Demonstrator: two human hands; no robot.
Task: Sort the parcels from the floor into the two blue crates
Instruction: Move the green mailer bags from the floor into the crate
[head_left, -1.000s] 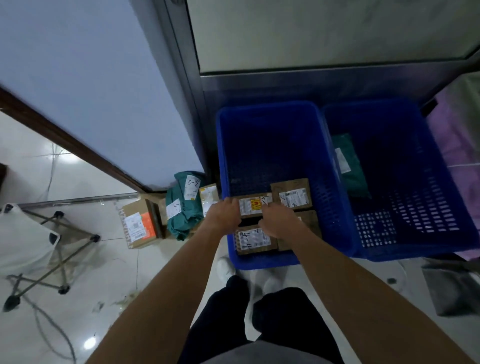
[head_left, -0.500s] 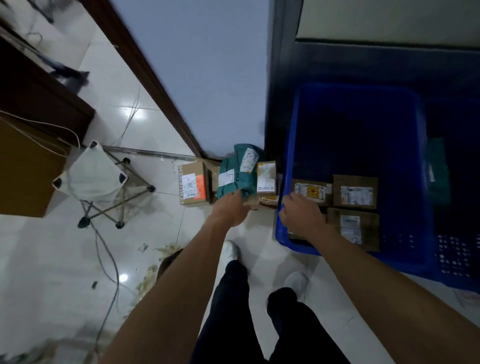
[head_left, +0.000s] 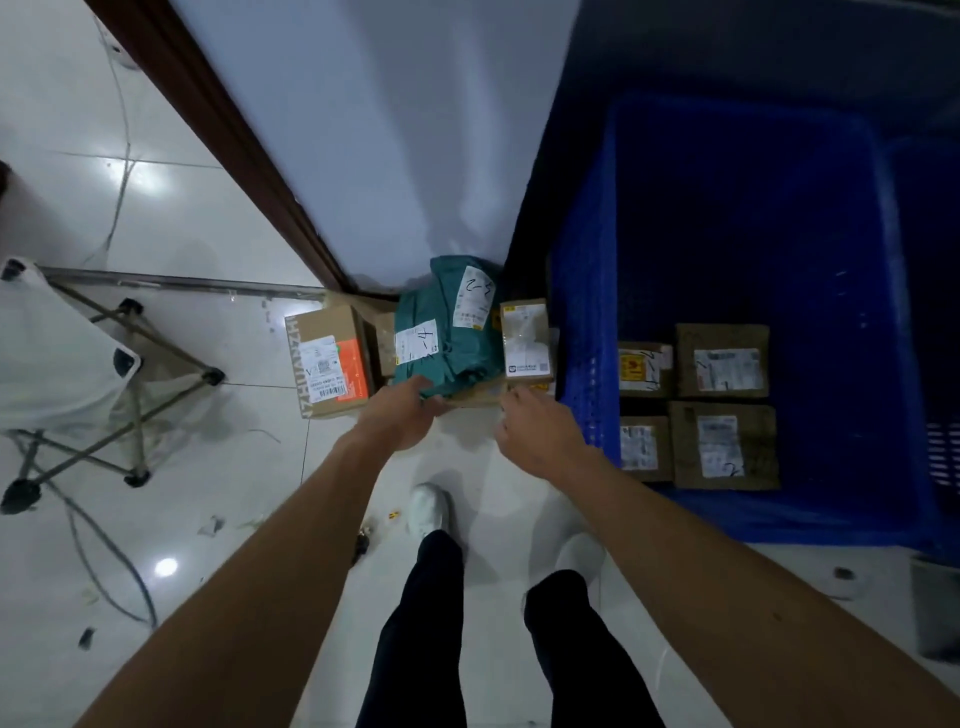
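A white tiled floor (head_left: 171, 218) is seen across the left and lower parts of the frame. A large blue plastic crate (head_left: 587, 312) is set on it at the right, and four brown cardboard parcels with white labels (head_left: 723, 446) are laid flat in a two-by-two block on its bottom. A white fabric folding stool (head_left: 57, 353) is placed at the left edge. At the centre, against the wall, teal plastic mailer bags (head_left: 441, 358) are piled, with a brown cardboard box with an orange patch (head_left: 330, 361) just to their left and a small brown box with a white label (head_left: 525, 338) to their right, beside the crate wall. The left hand (head_left: 400, 415) is laid at the lower edge of the teal bags; its fingers are hidden, so a grip cannot be told. The right hand (head_left: 540, 431) is held just below the small box, its fingers loosely curled around nothing.
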